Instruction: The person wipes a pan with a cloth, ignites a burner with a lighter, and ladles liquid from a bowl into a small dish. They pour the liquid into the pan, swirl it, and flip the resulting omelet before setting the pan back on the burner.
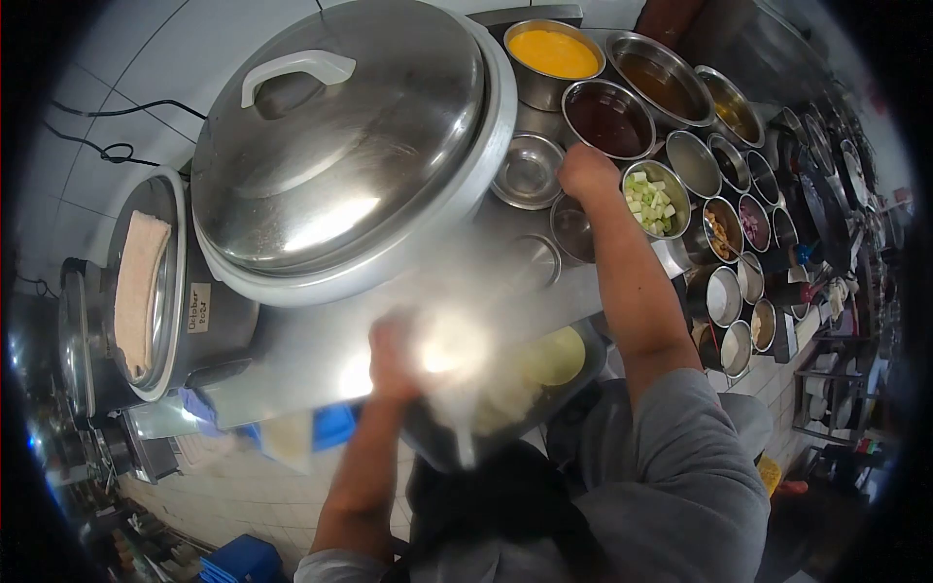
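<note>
My right hand (588, 173) is closed among the metal containers on the counter. It is close to the rim of a bowl of dark red liquid (608, 121), a shallow metal bowl (530, 167) and a metal cup (571, 231). What its fingers grip, if anything, is hidden. A hazy glare covers much of my left hand (391, 355), so its fingers cannot be made out. Just beyond it, close to my body, is a dark tub (425, 428) with pale contents blurred by the glare. A round yellowish piece (554, 358) shows at the tub's right side.
A big lidded pot (340, 136) fills the counter's back left. Left of it stands a smaller lidded pot (194, 321) with a folded cloth (142, 291). Bowls of yellow liquid (554, 53), brown liquid (659, 83) and green-white cubes (649, 204) crowd the right.
</note>
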### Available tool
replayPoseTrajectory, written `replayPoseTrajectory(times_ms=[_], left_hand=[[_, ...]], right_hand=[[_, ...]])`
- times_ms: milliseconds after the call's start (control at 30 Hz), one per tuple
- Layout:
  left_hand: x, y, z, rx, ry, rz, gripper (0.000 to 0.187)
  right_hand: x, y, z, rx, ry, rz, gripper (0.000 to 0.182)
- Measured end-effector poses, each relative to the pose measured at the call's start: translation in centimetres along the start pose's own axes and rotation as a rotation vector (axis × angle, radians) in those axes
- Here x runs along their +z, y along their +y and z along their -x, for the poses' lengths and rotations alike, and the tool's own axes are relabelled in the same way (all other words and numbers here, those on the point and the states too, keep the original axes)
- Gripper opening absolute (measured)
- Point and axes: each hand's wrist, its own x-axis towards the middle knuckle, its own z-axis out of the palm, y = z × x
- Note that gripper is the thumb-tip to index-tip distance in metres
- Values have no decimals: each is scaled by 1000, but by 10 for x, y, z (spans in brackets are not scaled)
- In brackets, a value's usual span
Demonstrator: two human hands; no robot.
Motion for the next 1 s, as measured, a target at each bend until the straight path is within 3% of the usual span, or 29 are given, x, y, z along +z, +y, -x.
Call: replayPoseTrajectory(times_ms=[167,300,433,500,533,567,600,633,667,700,833,900,967,1000], left_hand=[[1,-4,2,-9,-11,19,76],[11,-12,12,-33,-11,48,76],[8,-10,12,-27,21,-59,76],[-8,1,6,-95,-57,320,77],[3,-5,12,-66,-15,159,78],[20,-15,22,-47,19,-11,78],[33,-17,26,-38,58,54,79],[39,-19,27,-26,107,110,79],[12,-11,19,-1,64,86,79],[-14,-1,13,25,20,67,78],[-1,-10,28,50,180,133,60],[-2,-5,51,-102,135,493,47],[-38,12,102,-327,205,1003,37],[-51,11,136,-348,232,1058,34]], right_hand=[[-2,-7,7,63,128,-133,26],[-11,-21,22,-42,263,-257,25],[-25,0,31,-180,628,-326,23],[-48,7,63,-149,802,-376,27],[-60,11,83,-176,851,-443,26],[-66,30,90,-275,836,-482,25],[-72,31,108,-231,788,-751,24],[-73,45,115,-229,851,-751,25],[-79,42,139,-176,764,-919,24],[-81,26,171,-253,762,-1041,21],[-73,-26,277,-390,585,-966,17],[-38,-44,318,-542,462,-1017,16],[1,-73,363,-480,321,-963,13],[28,-79,377,-476,183,-1038,13]])
